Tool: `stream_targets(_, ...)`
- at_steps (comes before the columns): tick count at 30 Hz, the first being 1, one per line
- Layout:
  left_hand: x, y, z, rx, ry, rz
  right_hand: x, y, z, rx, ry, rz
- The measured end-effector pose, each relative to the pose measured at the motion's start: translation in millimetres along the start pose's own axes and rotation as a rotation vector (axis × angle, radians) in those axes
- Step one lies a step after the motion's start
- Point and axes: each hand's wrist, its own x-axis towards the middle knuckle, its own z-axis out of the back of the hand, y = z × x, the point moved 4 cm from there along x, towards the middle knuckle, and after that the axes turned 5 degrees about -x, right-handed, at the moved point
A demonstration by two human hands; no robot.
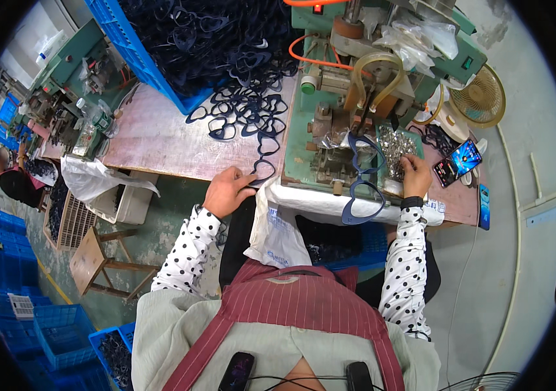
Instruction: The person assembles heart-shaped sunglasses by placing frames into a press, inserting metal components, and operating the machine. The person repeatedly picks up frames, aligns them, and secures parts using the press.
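Note:
My left hand [227, 190] is closed at the table's front edge, thumb and fingers pinching the rim of a dark blue eyeglass frame front [273, 172]. Its heart-shaped lens openings run back toward a loose heap of similar fronts [245, 111]. Another dark blue front [356, 220] sits in the green bench machine [300, 140], one lens opening hanging over the front edge. At the machine's right side, my right hand [416, 176] has its fingertips together at a pile of small shiny metal parts [395, 146]. Whatever lies between those fingertips is too small to make out.
A large blue crate [141, 55] of dark fronts stands at the back left. Two phones, one lit [458, 163], lie at the right by a fan [478, 96]. A wooden stool [89, 254] and blue crates [63, 332] stand left on the floor. Another person [17, 186] sits far left.

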Motion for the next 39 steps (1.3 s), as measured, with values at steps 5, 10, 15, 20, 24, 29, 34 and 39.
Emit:
stream_targets(5, -2.1, 13.2, -12.1, 0.091, -0.024, -0.021, -5.4, 2.6, 4.2, -0.004, -0.016, -0.082)
stream_targets(10, 33.4, 19.0, 6.7, -0.392, -0.236, 0.081, -9.5, -3.1, 3.2, -0.083, -0.002, -0.028)
stream_targets(15, 91.7, 26.8, -2.1, -0.982, -0.454, 0.26, -3.6, 8.0, -5.6, 0.296, 0.072, -0.15)
stream_targets(20, 112.8, 38.4, -53.4, -0.376, -0.491, 0.319, 13.6, 93.4, 18.3, 0.56, 0.19, -0.106)
stream_targets(24, 104.1, 26.4, -64.8, -0.161, -0.424, 0.338, 10.7, 137.3, 34.1, 0.693, 0.409, -0.203)
stream_targets(29, 108.3, 3.3, -37.5, -0.392, -0.516, 0.413, 6.7, 160.8, 33.1, 0.612, 0.509, -0.123)
stream_targets(34, 109.0, -47.4, -5.9, -0.449, -0.633, 0.229, 11.5, 176.5, 22.2, 0.609, 0.541, -0.243)
stream_targets(39, 115.3, -117.2, 20.9, -0.209, -0.503, -0.53, 4.6, 172.9, 2.9, 0.885, 0.433, -0.276)
